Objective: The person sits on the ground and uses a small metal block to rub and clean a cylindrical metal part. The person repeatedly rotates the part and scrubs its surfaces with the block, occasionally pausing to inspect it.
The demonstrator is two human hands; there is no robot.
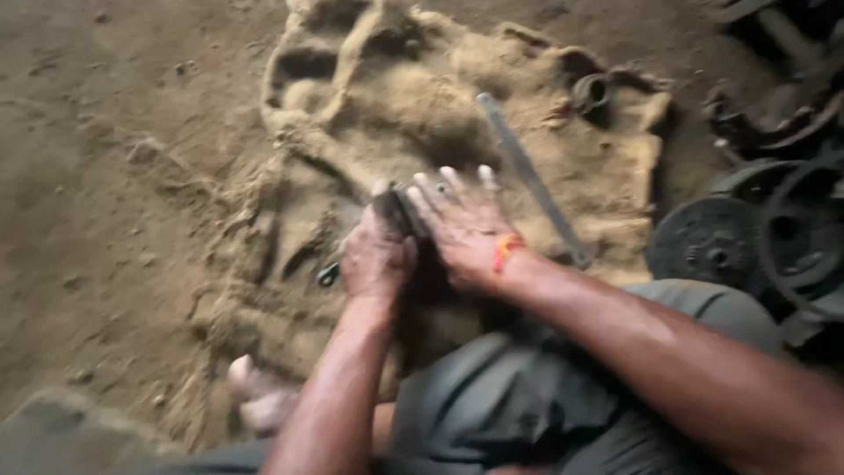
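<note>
One view, head camera, looking down.

Surface: a dirt floor, brown and lumpy, bore a crumpled sandy sack spread flat. On the sack lay a long flat metal bar, slanting from upper left to lower right, and a small metal ring near the far edge. Dark round metal parts, discs and rims, were piled at the right, off the sack.

Hands: left hand was closed around a dark tool, whose thin end stuck out below the fist. Right hand lay open, fingers spread, palm pressed against the same tool; a red-orange band circled the wrist. The tool sat between both hands, above the sack's middle.

Hidden or unclear: motion blur softened everything. The tool's kind could not be told. A bare foot and grey trousers were cut off at the bottom edge.
</note>
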